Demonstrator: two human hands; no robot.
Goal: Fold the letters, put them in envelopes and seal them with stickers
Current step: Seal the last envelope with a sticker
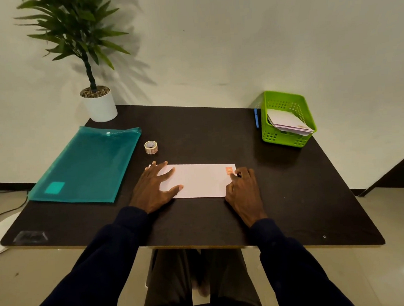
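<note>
A white envelope (199,180) lies flat on the dark table (195,134) in front of me. An orange sticker (229,170) sits at its upper right corner. My left hand (154,187) rests flat on the envelope's left end with fingers spread. My right hand (243,189) is at the right end, fingers curled, a fingertip touching the envelope just below the sticker. A roll of stickers (151,147) stands behind the envelope to the left.
A teal plastic folder (84,165) lies at the left. A green basket (287,119) holding envelopes stands at the back right, a blue pen (256,118) beside it. A potted plant (99,105) occupies the back left corner.
</note>
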